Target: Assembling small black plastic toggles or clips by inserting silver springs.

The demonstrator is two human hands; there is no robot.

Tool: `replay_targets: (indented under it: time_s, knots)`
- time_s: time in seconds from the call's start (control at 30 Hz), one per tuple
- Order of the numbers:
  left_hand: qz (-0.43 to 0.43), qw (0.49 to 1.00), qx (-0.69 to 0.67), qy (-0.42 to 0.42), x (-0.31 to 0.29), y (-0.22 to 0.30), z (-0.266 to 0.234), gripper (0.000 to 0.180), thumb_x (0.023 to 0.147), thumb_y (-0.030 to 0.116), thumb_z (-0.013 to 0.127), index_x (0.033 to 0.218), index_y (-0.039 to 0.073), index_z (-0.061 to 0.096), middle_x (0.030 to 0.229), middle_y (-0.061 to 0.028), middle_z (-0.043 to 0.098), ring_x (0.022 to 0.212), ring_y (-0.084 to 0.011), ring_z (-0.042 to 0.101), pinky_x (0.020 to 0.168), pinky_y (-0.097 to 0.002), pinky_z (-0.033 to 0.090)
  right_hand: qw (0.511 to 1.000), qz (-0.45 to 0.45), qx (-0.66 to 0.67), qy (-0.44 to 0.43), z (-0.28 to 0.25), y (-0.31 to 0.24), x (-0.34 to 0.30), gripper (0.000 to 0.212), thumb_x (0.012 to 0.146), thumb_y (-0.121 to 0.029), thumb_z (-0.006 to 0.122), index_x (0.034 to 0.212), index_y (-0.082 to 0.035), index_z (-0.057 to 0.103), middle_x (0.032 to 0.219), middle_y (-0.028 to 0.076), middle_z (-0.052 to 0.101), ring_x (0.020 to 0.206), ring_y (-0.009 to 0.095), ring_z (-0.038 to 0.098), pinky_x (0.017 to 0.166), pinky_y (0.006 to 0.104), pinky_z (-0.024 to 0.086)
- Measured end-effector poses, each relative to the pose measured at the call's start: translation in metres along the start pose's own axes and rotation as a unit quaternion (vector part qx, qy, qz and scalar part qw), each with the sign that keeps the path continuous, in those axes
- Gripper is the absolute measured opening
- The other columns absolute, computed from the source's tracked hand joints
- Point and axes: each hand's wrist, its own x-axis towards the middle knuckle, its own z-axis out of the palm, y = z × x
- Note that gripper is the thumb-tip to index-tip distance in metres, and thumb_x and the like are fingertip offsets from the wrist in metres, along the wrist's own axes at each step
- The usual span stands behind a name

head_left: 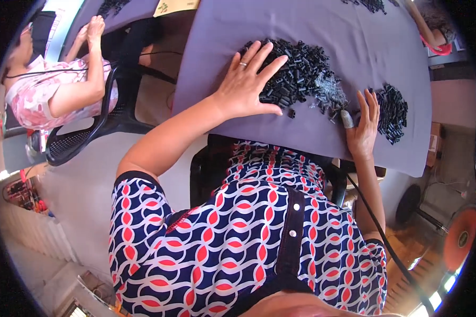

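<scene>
A large pile of small black tube-like parts (pixel 301 66) lies on the grey cloth over the table. My left hand (pixel 248 84) rests at the pile's left side, fingers spread and a ring on one of them; it grips nothing I can see. At the pile's right edge is a heap of small, shiny, clear or silvery pieces (pixel 329 90), too fine to name. My right hand (pixel 364 124), fingers stretched out, lies between that heap and a smaller pile of black parts (pixel 393 113). A grey cover (pixel 347 119) sits on its thumb tip.
The grey tablecloth (pixel 217 68) hangs over the near edge. More black parts (pixel 373 5) and a yellowish paper (pixel 175 6) lie farther off. A person in a pink patterned top (pixel 69 95) sits on a black chair (pixel 124 100) at left; another person's arm (pixel 428 26) shows far right. A round fan (pixel 461 238) stands lower right.
</scene>
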Motion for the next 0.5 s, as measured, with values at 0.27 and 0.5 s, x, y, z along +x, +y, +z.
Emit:
replay_targets:
  time_s: [0.27,0.5]
  knots:
    - [0.01,0.999,0.02,0.036,0.0056,0.0026,0.006,0.111,0.068,0.068,0.079,0.158,0.025,0.029,0.162,-0.0159,0.025,0.15,-0.041,0.021,0.117,-0.0639,0.023,1.0,-0.008,0.006,0.014,0.0003,0.0042,-0.0021,0.058,0.088,-0.025,0.073,0.139,-0.008,0.053,0.147,0.015,0.048,0.14,0.038,0.04,0.117,0.0503,0.031]
    - [0.012,0.998,0.021,0.055,0.0064,0.0008,0.0072,0.109,0.068,0.068,0.078,0.157,0.025,0.031,0.162,-0.0159,0.027,0.149,-0.0408,0.023,0.116,-0.0637,0.023,1.0,0.012,-0.018,0.008,0.003,0.005,-0.0041,0.057,0.088,-0.025,0.072,0.138,-0.006,0.053,0.147,0.017,0.047,0.14,0.039,0.039,0.118,0.049,0.031]
